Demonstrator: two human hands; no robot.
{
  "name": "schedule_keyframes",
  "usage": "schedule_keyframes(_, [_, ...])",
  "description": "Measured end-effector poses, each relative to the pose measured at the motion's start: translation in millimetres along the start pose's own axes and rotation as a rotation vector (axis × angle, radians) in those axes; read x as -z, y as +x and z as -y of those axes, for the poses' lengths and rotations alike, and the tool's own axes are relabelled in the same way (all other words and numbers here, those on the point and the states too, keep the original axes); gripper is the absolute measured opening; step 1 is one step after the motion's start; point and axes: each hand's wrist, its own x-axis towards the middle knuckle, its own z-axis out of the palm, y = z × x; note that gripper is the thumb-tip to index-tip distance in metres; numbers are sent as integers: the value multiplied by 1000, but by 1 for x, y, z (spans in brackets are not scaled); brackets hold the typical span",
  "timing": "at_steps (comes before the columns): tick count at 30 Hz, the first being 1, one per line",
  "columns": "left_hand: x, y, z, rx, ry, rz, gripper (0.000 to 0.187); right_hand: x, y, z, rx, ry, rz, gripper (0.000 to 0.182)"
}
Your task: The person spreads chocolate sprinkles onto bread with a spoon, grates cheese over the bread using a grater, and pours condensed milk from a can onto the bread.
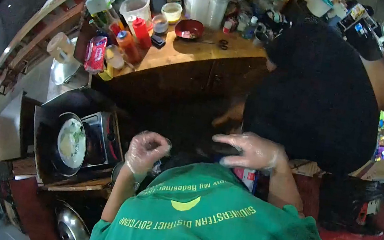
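Note:
Both of my hands wear clear, loose plastic gloves and hang in front of my green shirt (208,208). My left hand (144,152) has its fingers curled round towards the thumb, with nothing visible in them. Stretched out and apart are the fingers of my right hand (252,152), which holds nothing. To the left of my left hand, a dark frying pan (80,166) contains pale food with green bits (71,142). It sits at the left part of a gas stove (98,138).
A wooden counter (192,52) ahead carries a red bowl (189,29), scissors (223,43), sauce bottles (140,32) and stacked plastic cups (217,6). Close on my right, another person in a black shirt (316,99) bends over. A metal bowl (70,226) lies at lower left.

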Motion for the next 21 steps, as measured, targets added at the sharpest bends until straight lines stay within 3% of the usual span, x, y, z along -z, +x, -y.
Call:
schedule_keyframes(1, [3,5,-5,-60,-6,-12,7,-12,5,-18,-25,-1,-30,71])
schedule_keyframes(3, [13,11,-6,3,-149,-33,8,-24,12,-21,-303,-69,11,72])
schedule_keyframes(9, [15,45,-26,-85,-232,-8,16,-41,9,-40,-621,-270,-76,68])
schedule_keyframes(11, [4,61,-33,-106,-213,34,19,-41,-5,-45,-631,-244,-212,64])
schedule_keyframes(14, [-15,93,-41,-108,-81,80,26,-22,-21,-47,-705,-122,-186,74])
schedule_keyframes(17, [-49,129,-56,-101,-13,143,22,-10,-39,-71,-832,-150,-244,73])
schedule_keyframes(21, [-105,197,-44,-57,63,283,18,11,-70,-117,-854,-59,-345,71])
